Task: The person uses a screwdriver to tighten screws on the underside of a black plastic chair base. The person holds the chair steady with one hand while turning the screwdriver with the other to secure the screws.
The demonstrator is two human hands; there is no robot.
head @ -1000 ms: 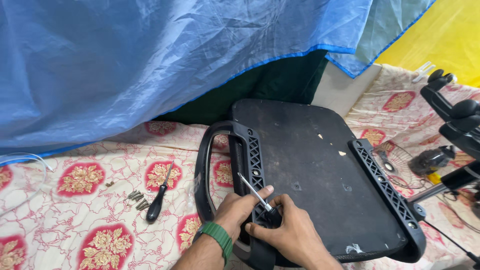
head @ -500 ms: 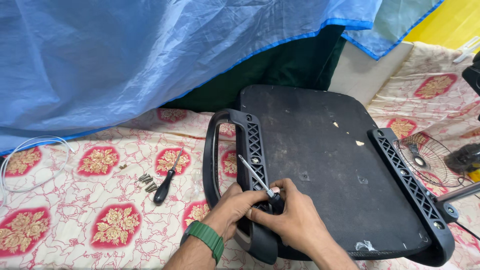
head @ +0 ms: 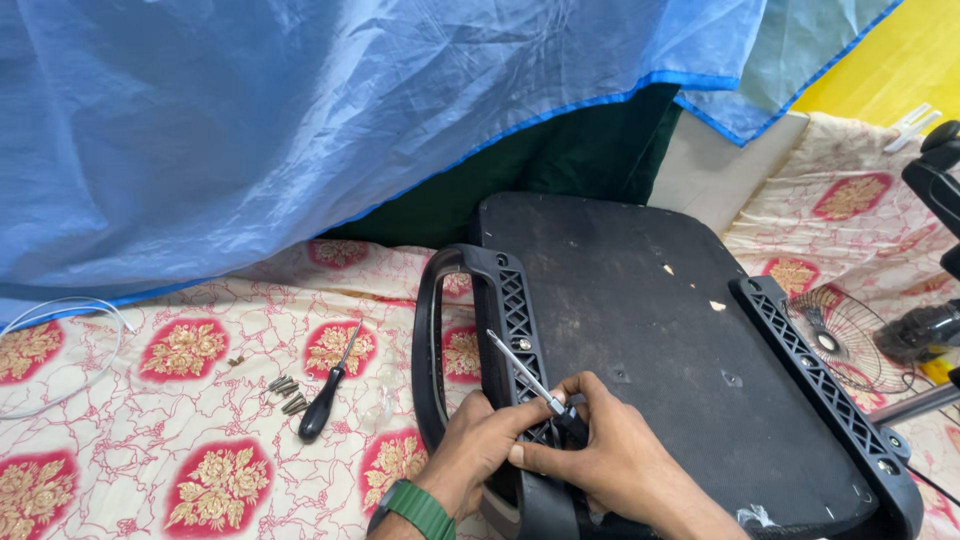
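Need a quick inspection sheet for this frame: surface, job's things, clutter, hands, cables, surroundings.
Surface: floral red and cream cloth, wrinkled.
Job's things: black chair seat lying underside up, with a black armrest on its left edge and another armrest on its right edge; a thin metal screwdriver shaft held at the left one.
Clutter: black-handled screwdriver and a small pile of screws on the cloth.
Hands: left hand, green wristband, and right hand both at the tool.
Cables: white cable looped at far left.
Surroundings: blue tarp above, round wire fan grille at right.
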